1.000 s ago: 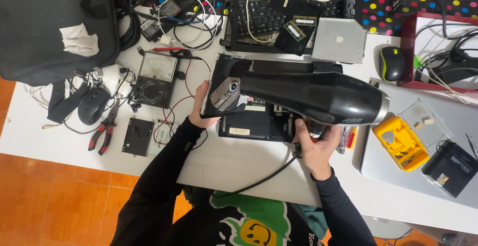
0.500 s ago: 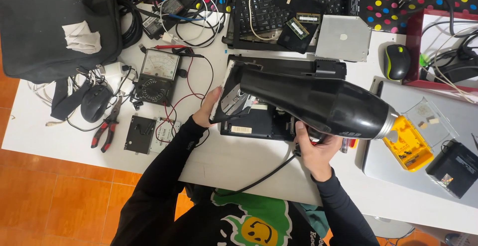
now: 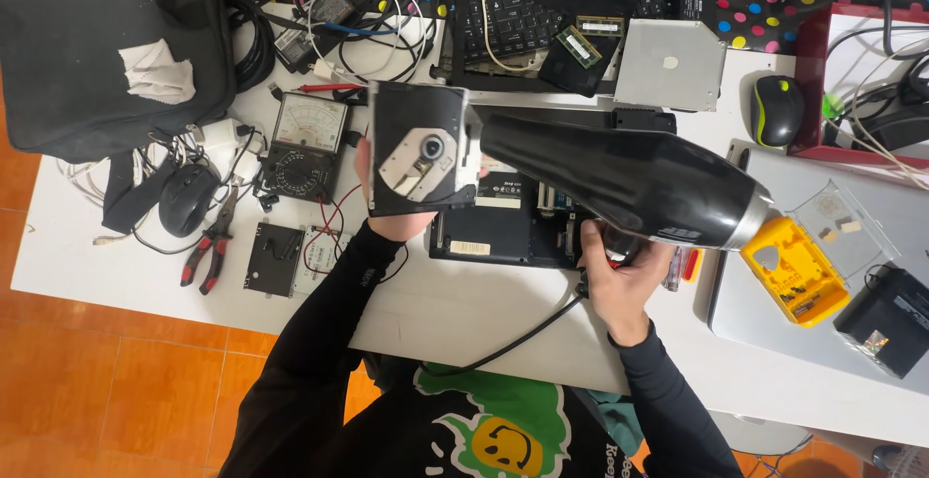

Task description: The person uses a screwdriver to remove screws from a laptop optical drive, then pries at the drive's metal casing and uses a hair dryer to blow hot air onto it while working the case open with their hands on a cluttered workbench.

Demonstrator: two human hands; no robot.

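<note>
Electronics repair bench, apparently in a home. The white table [image 3: 484,313] carries an analog multimeter [image 3: 308,144], red-handled pliers [image 3: 208,251], a dismantled laptop [image 3: 508,226] and loose cables [image 3: 358,4]. The floor is orange tile [image 3: 116,391].

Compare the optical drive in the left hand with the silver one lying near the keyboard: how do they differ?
The held optical drive is black, with its disc spindle and inner tray exposed; the silver optical drive shows only a plain closed metal cover. The held one is lifted off the table in the left hand, in front of the hair dryer; the silver one lies flat, untouched. Both are slim, squarish units.
</note>
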